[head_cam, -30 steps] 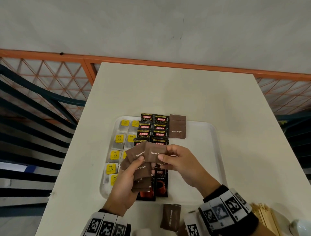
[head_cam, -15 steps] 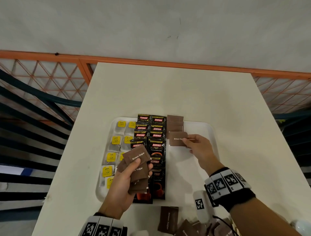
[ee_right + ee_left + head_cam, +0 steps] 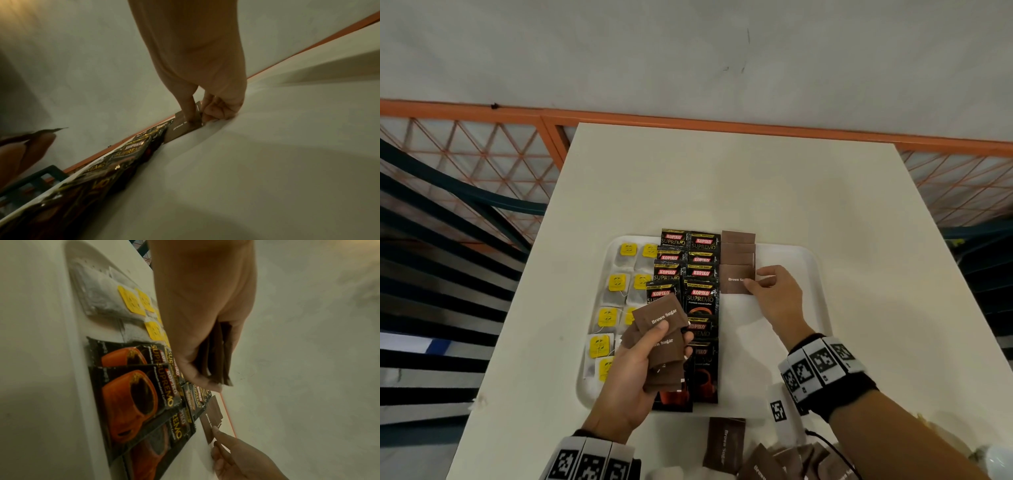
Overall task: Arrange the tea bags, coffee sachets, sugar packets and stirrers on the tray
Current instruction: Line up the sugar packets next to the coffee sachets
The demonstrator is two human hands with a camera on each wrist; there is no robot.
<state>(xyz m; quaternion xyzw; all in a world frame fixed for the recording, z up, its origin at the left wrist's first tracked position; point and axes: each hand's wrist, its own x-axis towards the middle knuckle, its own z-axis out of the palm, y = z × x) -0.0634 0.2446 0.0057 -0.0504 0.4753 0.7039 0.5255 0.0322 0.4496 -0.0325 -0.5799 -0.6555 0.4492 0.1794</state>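
A white tray (image 3: 804, 274) holds two columns of tea bags with yellow tags (image 3: 618, 284), two overlapping columns of black coffee sachets (image 3: 700, 294) and a short column of brown sugar packets (image 3: 738, 251). My right hand (image 3: 751, 281) pinches the nearest brown sugar packet (image 3: 734, 279) of that column, thumb on top, flat on the tray; the right wrist view shows the same packet (image 3: 185, 125). My left hand (image 3: 654, 346) grips a fanned stack of brown sugar packets (image 3: 664, 315) over the tray's near left part, also seen as a stack (image 3: 218, 353) edge-on.
More loose brown sugar packets (image 3: 724, 443) lie on the white table (image 3: 722, 178) near its front edge. An orange mesh railing (image 3: 482, 150) runs behind the table. The tray's right half is bare.
My right hand took a sugar packet from the left hand's stack, carried it to the far right column and set it down there. The left hand stayed in place.
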